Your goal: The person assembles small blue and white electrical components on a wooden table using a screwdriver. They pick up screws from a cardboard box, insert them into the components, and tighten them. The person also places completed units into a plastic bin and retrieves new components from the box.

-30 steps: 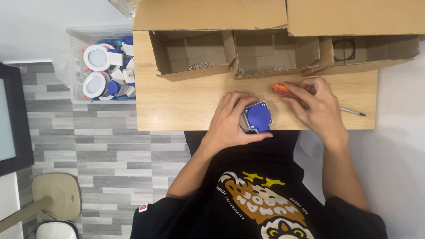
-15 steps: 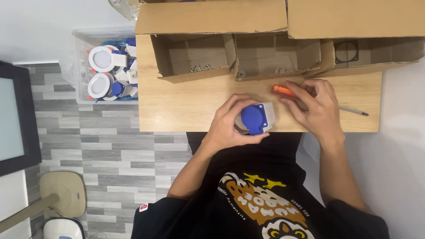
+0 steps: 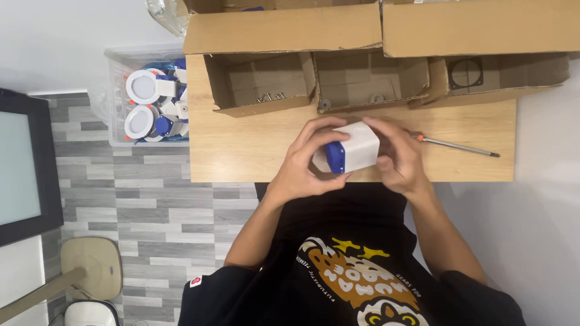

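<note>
Both hands, left (image 3: pixel 302 160) and right (image 3: pixel 399 158), clamp the white box (image 3: pixel 361 147) with blue cap (image 3: pixel 335 157) above the surface (image 3: pixel 241 151); screwdriver (image 3: pixel 456 145) lies at three o'clock. Keep grip even, I think.

Three open brown cartons stand along the table's far edge: left carton (image 3: pixel 260 84), middle carton (image 3: pixel 368 81), right carton (image 3: pixel 501 69). A clear bin (image 3: pixel 148 96) sits left of the table. A dark-framed pale screen (image 3: pixel 24 166) stands far left.

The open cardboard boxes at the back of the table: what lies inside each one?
Left box: small metal screws. Middle box: two small round parts. Right box: a dark square frame with a round hole. Flaps hide the boxes' rear parts.
</note>
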